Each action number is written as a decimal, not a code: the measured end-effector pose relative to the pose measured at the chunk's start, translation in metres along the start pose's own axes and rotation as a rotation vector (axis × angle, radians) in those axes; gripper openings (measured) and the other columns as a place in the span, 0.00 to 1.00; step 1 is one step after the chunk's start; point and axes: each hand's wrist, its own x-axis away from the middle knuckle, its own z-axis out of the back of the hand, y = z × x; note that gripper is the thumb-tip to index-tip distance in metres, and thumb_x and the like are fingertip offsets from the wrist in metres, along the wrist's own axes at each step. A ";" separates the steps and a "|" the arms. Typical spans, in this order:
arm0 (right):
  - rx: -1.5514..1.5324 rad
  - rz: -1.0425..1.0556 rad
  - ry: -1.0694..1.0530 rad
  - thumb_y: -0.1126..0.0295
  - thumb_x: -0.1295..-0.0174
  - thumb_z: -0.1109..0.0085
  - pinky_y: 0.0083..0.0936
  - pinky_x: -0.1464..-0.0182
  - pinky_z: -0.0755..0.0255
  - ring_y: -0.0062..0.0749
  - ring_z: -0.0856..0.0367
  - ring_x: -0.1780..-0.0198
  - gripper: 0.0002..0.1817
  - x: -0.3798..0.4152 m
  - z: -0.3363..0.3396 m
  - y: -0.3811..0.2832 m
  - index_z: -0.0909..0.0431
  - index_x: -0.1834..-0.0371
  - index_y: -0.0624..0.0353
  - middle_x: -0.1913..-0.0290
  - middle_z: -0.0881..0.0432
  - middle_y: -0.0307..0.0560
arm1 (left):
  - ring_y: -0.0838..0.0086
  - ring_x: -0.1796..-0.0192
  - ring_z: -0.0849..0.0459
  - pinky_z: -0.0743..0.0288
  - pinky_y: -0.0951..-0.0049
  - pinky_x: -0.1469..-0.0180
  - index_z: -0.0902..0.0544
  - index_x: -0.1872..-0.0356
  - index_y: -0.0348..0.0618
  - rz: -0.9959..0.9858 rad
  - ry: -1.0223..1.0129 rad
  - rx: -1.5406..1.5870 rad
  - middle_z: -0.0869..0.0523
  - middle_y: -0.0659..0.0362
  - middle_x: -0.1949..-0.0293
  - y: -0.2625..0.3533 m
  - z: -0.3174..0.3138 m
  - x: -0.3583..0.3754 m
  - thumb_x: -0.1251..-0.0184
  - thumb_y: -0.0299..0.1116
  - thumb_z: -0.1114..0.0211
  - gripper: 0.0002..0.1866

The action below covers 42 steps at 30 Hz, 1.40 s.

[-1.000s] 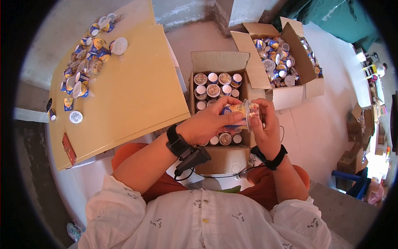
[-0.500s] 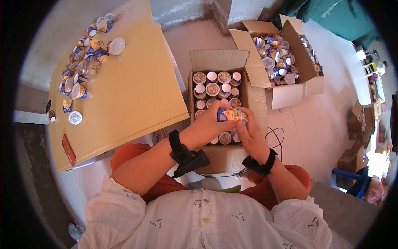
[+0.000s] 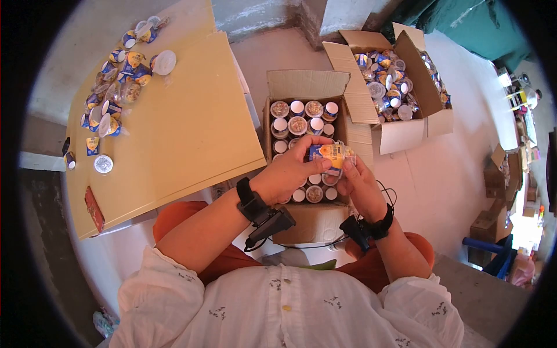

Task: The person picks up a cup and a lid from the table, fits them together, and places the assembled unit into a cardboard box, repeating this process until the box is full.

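A clear plastic snack cup (image 3: 329, 155) with a blue and yellow label lies on its side between my hands. My left hand (image 3: 299, 168) is wrapped round the label end, its thumb along the lower side. My right hand (image 3: 362, 184) pinches the clear end on the right, where pale pieces show inside. Both hands are above an open cardboard box (image 3: 308, 227) holding rows of upright cups (image 3: 297, 125), some showing white tops and others clear ones with brown contents. My hands hide the middle of those rows.
On the yellow table (image 3: 191, 122) at left lie a heap of loose cups (image 3: 129, 91), one cup with a silvery top (image 3: 104, 164), and a red phone (image 3: 94, 207). Another open box (image 3: 406, 136) stands at the back right, full of jumbled cups. A black cable (image 3: 387, 191) loops on the floor.
The cup has shifted slightly right and its label now faces up more. My right hand has turned and moved lower right, its fingers now pinching the cup's end.
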 end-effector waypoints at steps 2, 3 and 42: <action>-0.013 0.034 0.022 0.56 0.30 0.41 0.14 0.66 0.28 0.20 0.22 0.61 0.28 -0.003 -0.004 -0.001 0.35 0.35 0.61 0.52 0.22 0.43 | 0.76 0.45 0.24 0.27 0.77 0.45 0.35 0.33 0.43 -0.021 0.057 -0.146 0.24 0.57 0.45 -0.002 0.001 -0.003 0.28 0.35 0.37 0.26; 0.011 0.078 0.072 0.57 0.32 0.38 0.16 0.63 0.26 0.21 0.21 0.58 0.29 -0.004 -0.006 -0.001 0.36 0.35 0.62 0.51 0.22 0.44 | 0.76 0.45 0.24 0.27 0.78 0.45 0.35 0.32 0.43 -0.043 0.115 -0.293 0.24 0.56 0.45 -0.004 0.001 -0.005 0.27 0.35 0.38 0.27; 0.591 0.092 1.126 0.60 0.47 0.27 0.45 0.36 0.32 0.62 0.31 0.37 0.42 -0.210 0.051 0.156 0.38 0.34 0.71 0.38 0.32 0.71 | 0.72 0.49 0.19 0.26 0.71 0.50 0.24 0.47 0.40 -0.133 0.428 0.234 0.17 0.55 0.50 0.073 0.022 0.020 0.24 0.34 0.47 0.12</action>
